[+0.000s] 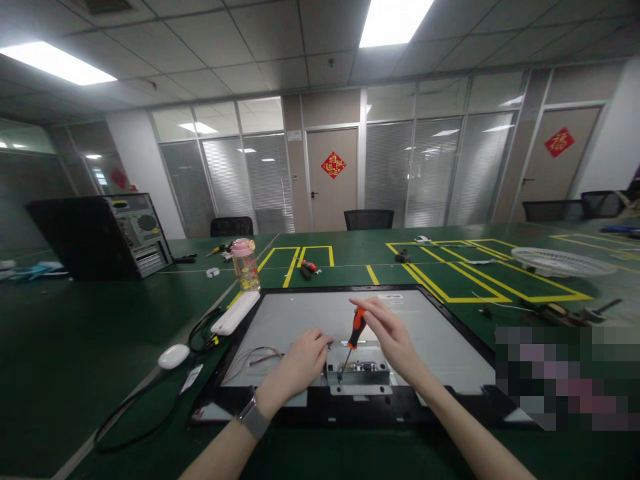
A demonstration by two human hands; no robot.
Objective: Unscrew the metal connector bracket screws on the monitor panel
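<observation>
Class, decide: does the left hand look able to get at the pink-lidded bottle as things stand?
Probably, with a stretch: nothing tall seems to stand between the left hand and the bottle, only the flat panel.

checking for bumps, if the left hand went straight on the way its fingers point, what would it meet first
Probably the orange-and-black screwdriver, just right of the left hand's fingertips; depth is unclear, so it might graze the metal bracket first.

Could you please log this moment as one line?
left hand: at metal bracket; right hand: on screwdriver handle, tip at bracket; panel: flat on green table
</observation>
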